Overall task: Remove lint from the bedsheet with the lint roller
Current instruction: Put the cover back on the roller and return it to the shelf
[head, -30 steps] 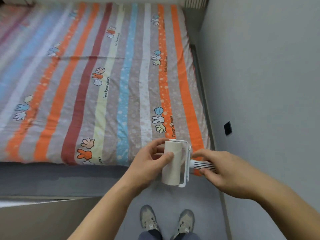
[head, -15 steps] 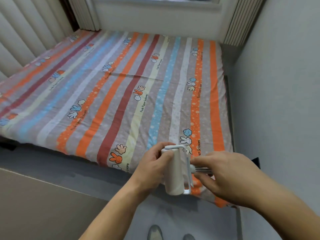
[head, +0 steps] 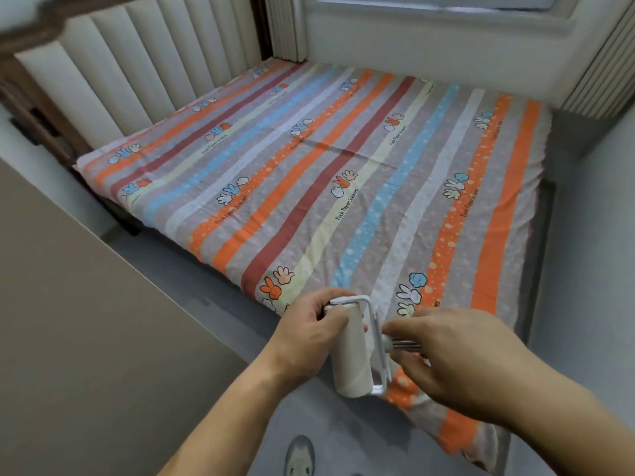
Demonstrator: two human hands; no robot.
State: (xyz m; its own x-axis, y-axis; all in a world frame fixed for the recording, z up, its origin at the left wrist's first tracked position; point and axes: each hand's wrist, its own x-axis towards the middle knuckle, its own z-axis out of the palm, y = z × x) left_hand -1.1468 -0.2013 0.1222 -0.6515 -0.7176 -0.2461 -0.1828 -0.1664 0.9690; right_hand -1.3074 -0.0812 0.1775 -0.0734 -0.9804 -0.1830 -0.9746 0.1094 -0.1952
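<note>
A white lint roller [head: 354,359] hangs in the air over the near edge of the bed, its roll upright in a white frame. My left hand [head: 305,341] grips the roll from the left, fingers curled round its top. My right hand [head: 457,359] holds the ribbed handle that sticks out to the right. The striped bedsheet [head: 343,187], with orange, blue, red and white bands and small hand prints, lies flat over the whole bed beyond the roller.
A padded cream headboard [head: 144,73] stands along the bed's left side. A windowsill wall [head: 429,42] closes the far end and a grey wall [head: 598,269] runs close on the right. A beige panel [head: 86,338] fills the near left. Grey floor [head: 330,427] is below.
My view has risen and swung left, showing the headboard and window. Both hands keep hold of the roller and have shifted slightly over the bed's near edge.
</note>
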